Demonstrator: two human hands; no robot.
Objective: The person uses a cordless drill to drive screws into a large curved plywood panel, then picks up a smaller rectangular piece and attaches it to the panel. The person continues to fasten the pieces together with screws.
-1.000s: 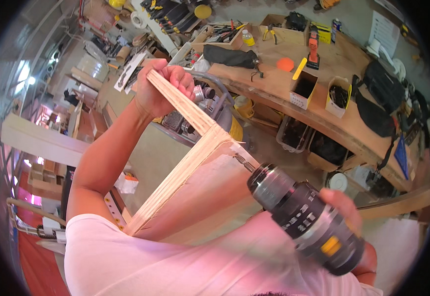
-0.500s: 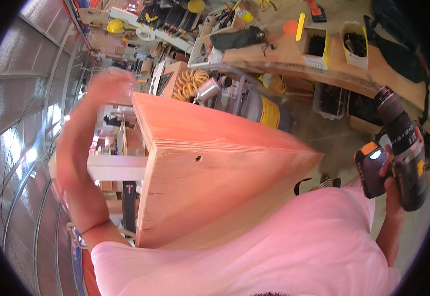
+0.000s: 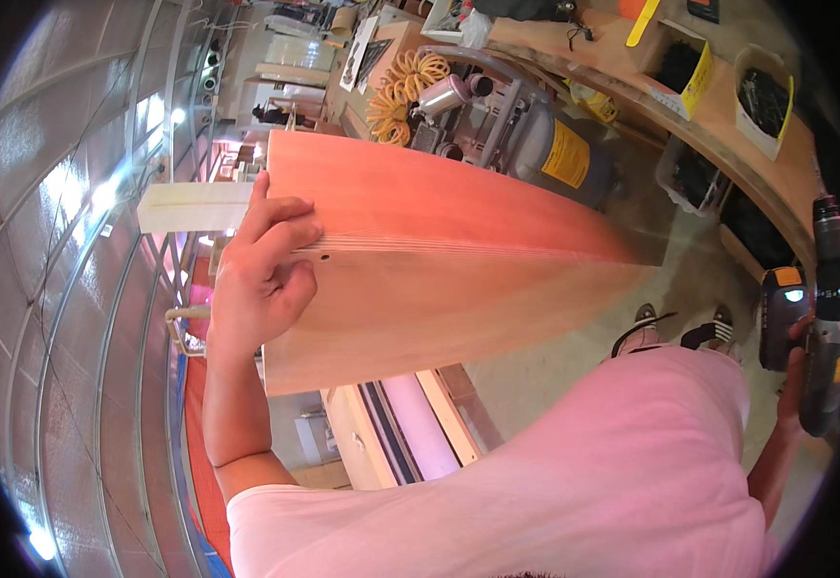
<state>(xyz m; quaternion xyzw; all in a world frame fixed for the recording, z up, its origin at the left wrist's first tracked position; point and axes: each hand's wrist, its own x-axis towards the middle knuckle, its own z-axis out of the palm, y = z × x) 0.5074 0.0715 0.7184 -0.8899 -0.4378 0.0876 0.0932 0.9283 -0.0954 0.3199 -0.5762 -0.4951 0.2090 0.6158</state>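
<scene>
Workshop clutter filled the background: a long table (image 3: 728, 125) curved along the upper right, carrying open boxes (image 3: 765, 101) of dark hardware; below it stood a grey compressor tank (image 3: 560, 154) with a yellow label, and a coil of yellow hose (image 3: 405, 87) beside it; a metal roll-up door (image 3: 73, 318) ran down the left side.

Two plywood panels (image 3: 439, 250), joined at a right angle, hung in the air in front of the person's chest; their shared corner edge ran as the long axis, from the left hand out toward the right, tapering away over the floor (image 3: 555, 356); a small screw hole (image 3: 325, 257) sat on that edge just right of the fingertips.

The left hand (image 3: 261, 275) was clenched on the near-left end of the joint; its fingers (image 3: 280, 226) wrapped over the upper panel's edge and the thumb pressed the lower face; it carried the whole piece alone.

The right hand (image 3: 794, 371) was well apart, down at the far right rim of the view, closed round the grip of a cordless drill (image 3: 820, 318); the drill pointed upward, its bit end away from the wood, its work light lit.

So the panels lay left of and above the drill; the left hand was on them, the right hand and its tool far from the joint, with the person's pink shirt (image 3: 574, 482) between.
</scene>
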